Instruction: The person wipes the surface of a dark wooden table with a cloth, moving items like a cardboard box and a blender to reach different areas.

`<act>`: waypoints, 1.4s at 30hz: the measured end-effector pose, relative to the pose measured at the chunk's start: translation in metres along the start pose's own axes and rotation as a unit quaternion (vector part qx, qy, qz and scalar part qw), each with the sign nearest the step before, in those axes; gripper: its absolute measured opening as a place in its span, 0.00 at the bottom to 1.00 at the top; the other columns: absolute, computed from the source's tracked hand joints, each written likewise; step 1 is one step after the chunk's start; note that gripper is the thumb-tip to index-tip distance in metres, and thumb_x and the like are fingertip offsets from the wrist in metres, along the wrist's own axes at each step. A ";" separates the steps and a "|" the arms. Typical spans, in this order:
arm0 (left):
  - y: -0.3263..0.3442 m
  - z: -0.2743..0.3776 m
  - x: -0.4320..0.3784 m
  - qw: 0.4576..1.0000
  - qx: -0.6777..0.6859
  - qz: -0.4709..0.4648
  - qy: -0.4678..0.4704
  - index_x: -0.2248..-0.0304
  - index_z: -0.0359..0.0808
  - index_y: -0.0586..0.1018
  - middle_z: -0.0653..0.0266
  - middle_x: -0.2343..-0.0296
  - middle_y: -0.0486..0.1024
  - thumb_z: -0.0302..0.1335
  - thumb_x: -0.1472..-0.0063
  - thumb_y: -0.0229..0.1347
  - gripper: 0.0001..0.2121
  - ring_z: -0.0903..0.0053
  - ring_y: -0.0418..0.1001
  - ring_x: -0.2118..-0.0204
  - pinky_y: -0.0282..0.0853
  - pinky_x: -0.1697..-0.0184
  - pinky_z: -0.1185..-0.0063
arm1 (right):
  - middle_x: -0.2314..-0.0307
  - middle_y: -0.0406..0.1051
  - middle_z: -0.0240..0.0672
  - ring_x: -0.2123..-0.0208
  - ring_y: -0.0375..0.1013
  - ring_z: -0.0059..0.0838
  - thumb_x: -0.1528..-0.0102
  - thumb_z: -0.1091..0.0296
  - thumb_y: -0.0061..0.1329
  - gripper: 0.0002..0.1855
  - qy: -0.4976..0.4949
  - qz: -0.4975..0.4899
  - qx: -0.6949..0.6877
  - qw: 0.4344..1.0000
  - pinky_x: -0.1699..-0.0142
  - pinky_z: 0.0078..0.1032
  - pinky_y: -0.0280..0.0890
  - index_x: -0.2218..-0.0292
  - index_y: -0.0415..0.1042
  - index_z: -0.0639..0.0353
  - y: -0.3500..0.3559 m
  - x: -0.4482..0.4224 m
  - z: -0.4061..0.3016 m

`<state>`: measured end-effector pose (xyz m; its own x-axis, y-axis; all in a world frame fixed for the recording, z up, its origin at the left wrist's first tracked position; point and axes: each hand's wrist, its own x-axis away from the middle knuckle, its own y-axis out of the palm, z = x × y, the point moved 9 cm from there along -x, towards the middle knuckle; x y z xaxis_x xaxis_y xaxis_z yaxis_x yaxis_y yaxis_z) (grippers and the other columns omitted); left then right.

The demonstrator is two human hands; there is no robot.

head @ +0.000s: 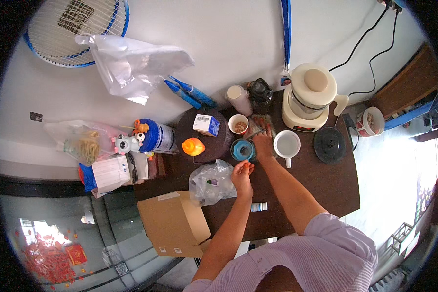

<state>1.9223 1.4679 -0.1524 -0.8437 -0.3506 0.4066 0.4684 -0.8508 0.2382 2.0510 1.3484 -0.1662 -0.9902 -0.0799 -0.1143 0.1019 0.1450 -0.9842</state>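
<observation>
My left hand (pixel 243 179) is at the near rim of a round blue funnel-like vessel (pixel 236 155), its fingertips pinched on what looks like a small handle there. Whether the vessel is lifted or rests on the table, I cannot tell. My right hand (pixel 264 144) lies over a crumpled patterned cloth (pixel 257 122), fingers pointing towards the wall. Close on its right stands a white mug (pixel 287 143). Behind the blue vessel is a paper cup (pixel 238 124) with brownish contents. A clear plastic bag (pixel 210 184) lies left of my left hand.
A cream electric kettle (pixel 308 95) stands on its base at the back, with a black round lid (pixel 329 145) nearby. An orange bottle (pixel 193 146) and a small box (pixel 206 125) are on a dark round object (pixel 219 146). An open cardboard box (pixel 168 222) and a pill bottle (pixel 259 207) lie nearer.
</observation>
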 end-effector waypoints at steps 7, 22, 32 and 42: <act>-0.009 -0.008 -0.011 1.000 0.014 -0.005 0.020 0.63 0.29 0.75 0.59 0.69 0.74 0.23 0.41 0.55 0.07 0.71 0.76 0.69 0.74 0.64 0.77 | 0.75 0.74 0.34 0.65 0.74 0.32 0.53 0.68 0.46 0.05 -0.036 0.008 -0.022 0.999 0.42 0.33 0.54 0.76 0.74 0.52 -0.009 0.043 -0.009; 0.003 -0.037 -0.025 1.000 0.024 -0.002 0.000 0.65 0.30 0.76 0.60 0.71 0.75 0.22 0.42 0.55 0.06 0.71 0.76 0.71 0.75 0.64 0.76 | 0.79 0.71 0.35 0.60 0.72 0.30 0.54 0.69 0.44 0.07 -0.193 -0.118 -0.061 0.972 0.34 0.39 0.41 0.80 0.73 0.56 -0.028 0.175 -0.001; 0.036 -0.039 -0.013 0.993 0.056 -0.079 -0.061 0.65 0.31 0.76 0.60 0.69 0.75 0.23 0.42 0.52 0.06 0.71 0.76 0.64 0.73 0.59 0.76 | 0.77 0.72 0.38 0.51 0.68 0.36 0.54 0.70 0.46 0.06 -0.203 -0.122 -0.049 0.970 0.33 0.41 0.39 0.79 0.74 0.57 -0.031 0.219 0.017; 0.033 0.035 0.104 0.772 -0.494 -0.257 0.307 0.68 0.34 0.78 0.59 0.67 0.75 0.27 0.52 0.63 0.11 0.63 0.73 0.63 0.67 0.59 0.69 | 0.75 0.73 0.37 0.54 0.69 0.35 0.50 0.67 0.42 0.10 -0.183 -0.124 -0.075 0.972 0.33 0.40 0.35 0.76 0.74 0.58 -0.041 0.219 0.014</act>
<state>1.8586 1.4170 -0.0714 -0.9586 0.2719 -0.0842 -0.1429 -0.7155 -0.6838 1.8318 1.3109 -0.1531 -0.8792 -0.4732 0.0560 -0.1780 0.2171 -0.9598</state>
